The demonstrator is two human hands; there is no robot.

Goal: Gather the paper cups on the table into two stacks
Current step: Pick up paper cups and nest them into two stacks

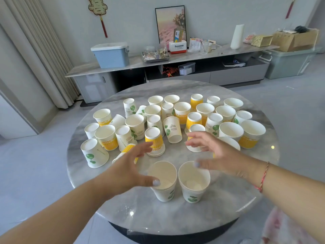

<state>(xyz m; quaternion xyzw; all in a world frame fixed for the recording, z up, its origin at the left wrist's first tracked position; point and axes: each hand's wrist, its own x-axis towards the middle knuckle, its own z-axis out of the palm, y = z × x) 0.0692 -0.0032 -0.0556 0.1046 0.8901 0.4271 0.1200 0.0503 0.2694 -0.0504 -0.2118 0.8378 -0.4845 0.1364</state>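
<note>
Now your left hand (128,166) and right hand (216,152), both spread and empty, reach past two near starter stacks (164,182) toward loose cups (154,141), so grasp one next.

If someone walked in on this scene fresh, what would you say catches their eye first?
Most striking is the crowd of paper cups across the far half of the round marble table, some upright, some upside down, a few on their sides, in yellow-banded and green-leaf prints. Nearest the viewer stand two upright cups side by side, with the open left hand and right hand reaching over them.
</note>
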